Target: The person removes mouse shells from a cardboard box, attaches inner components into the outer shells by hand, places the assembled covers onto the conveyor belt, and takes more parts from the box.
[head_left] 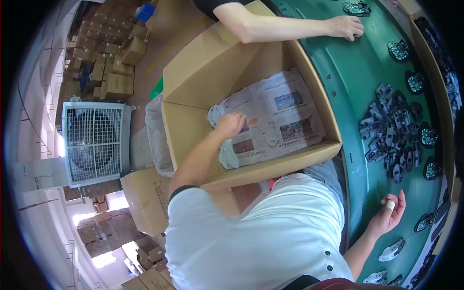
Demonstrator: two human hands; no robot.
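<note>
My left hand [231, 124] is inside a large open cardboard box [191, 104], over the printed newspaper [261, 104] lining its bottom. Its fingers are curled together; what they hold, if anything, is hidden. Close to it lie a white plastic shell [214, 115] and another white shell [227, 155], with a paler one [272, 135] farther right. My right hand [388, 215] hovers by the green work surface [355, 159], fingers apart, with a yellowish band around one finger. Beyond it sits a pile of grey and black plastic housings [392, 130]. A light grey housing [392, 250] lies nearer me.
Another person's hand [345, 28] rests on the green surface near a dark piece with a circuit board [356, 8]. Several similar boards, such as this circuit board [428, 137], line the far side. A fan unit [94, 142] and stacked cartons [116, 77] stand left.
</note>
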